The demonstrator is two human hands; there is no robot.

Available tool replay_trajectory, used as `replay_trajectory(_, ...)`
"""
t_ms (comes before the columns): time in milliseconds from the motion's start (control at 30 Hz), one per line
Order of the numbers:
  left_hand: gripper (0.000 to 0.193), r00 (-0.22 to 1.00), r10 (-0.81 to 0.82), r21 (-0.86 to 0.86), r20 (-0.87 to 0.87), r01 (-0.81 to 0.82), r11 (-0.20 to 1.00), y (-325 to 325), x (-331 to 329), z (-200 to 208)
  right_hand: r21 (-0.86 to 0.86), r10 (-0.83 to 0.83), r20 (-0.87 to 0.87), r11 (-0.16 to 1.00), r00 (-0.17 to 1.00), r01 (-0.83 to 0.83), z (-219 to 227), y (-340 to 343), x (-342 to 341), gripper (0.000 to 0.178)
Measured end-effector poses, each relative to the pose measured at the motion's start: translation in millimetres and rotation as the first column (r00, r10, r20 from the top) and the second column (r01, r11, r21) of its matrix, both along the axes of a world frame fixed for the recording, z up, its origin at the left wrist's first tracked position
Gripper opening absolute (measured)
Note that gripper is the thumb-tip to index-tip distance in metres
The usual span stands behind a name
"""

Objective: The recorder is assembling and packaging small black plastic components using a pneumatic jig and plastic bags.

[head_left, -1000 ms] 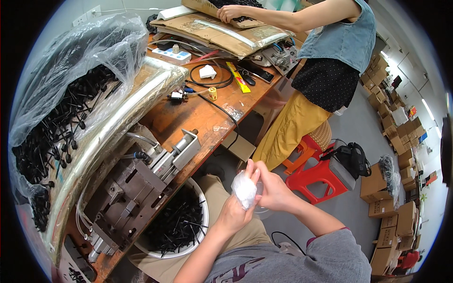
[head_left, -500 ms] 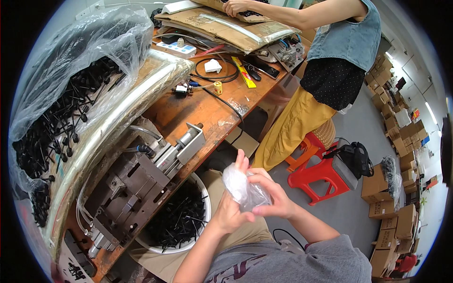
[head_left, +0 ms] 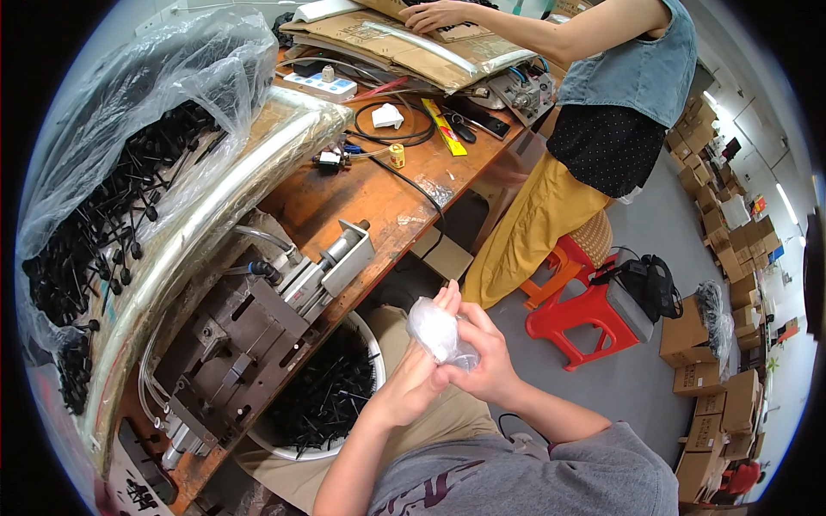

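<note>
Over my lap, a crumpled clear plastic bag (head_left: 433, 327) is bunched between my two hands, with a whiter patch low on it. My left hand (head_left: 411, 389) lies along its left and underside, the fingertips stretched up past its top and the thumb folded in. From the right, my right hand (head_left: 487, 359) curls its fingers and thumb round the bag. What, if anything, lies inside the plastic I cannot make out. Left of my hands stands a white basket (head_left: 377, 361) full of thin black parts (head_left: 323, 396). Beside it, a metal fixture with cylinders (head_left: 232, 353) rests on the wooden bench (head_left: 310, 206).
A large clear bag (head_left: 215, 60) of black headed parts covers the bench's left side. Cables, a power strip (head_left: 320, 84), a yellow packet (head_left: 444, 129) and a phone (head_left: 489, 126) lie farther back. Across, a person (head_left: 615, 112) handles cardboard (head_left: 404, 52). A red stool (head_left: 585, 322) and cartons (head_left: 697, 344) stand right.
My hands have come closer together, squeezing the plastic into a tighter bundle slightly lower down. The other person's hand has flattened onto the cardboard.
</note>
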State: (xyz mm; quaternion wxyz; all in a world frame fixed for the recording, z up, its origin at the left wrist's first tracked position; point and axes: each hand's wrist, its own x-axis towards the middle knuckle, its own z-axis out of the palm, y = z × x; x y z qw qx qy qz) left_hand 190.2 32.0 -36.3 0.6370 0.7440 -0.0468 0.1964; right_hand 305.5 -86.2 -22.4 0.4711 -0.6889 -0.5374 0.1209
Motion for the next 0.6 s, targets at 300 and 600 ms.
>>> replay_trajectory(300, 0.098, 0.994, 0.093, -0.015, 0.055, -0.093, 0.996, -5.7, 1.7, 10.4, 0.116, -0.061, 0.122, 0.992, 0.991, 0.046, 6.2, 5.3, -4.0, 0.040)
replay_trajectory(600, 0.083, 0.993, 0.111, 0.070, 0.044, -0.114, 0.991, -10.2, 3.0, 11.2, 0.129, -0.153, 0.132, 0.982, 0.979, 0.136, 2.8, 5.9, -4.3, 0.040)
